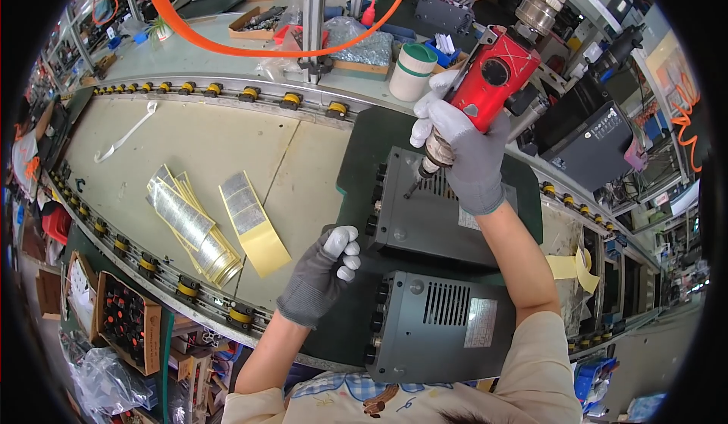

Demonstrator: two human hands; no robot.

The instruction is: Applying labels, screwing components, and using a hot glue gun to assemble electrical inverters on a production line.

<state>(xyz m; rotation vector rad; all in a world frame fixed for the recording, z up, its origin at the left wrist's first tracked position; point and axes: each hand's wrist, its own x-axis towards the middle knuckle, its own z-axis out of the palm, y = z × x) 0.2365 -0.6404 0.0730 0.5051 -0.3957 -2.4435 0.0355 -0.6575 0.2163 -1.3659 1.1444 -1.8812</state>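
Observation:
My right hand (470,147), in a grey glove with white fingers, grips a red air screwdriver (497,75). Its bit points down at the top of a dark grey metal box (413,219) with vent slots; whether the tip touches a screw there is too small to tell. Left of that box, my left hand (322,272), gloved alike, is closed with the fingers curled in; anything inside them is hidden. A second grey box (440,329) with slots and a pale label lies nearer to me. Both boxes rest on a dark green mat (356,159).
Sheets of silvery labels (189,227) on yellow backing and another label strip (254,223) lie on the bench at left. Rollers (250,94) line the bench edges. An orange hose (265,51) loops across the far side. A white tub (413,73) stands beyond the mat.

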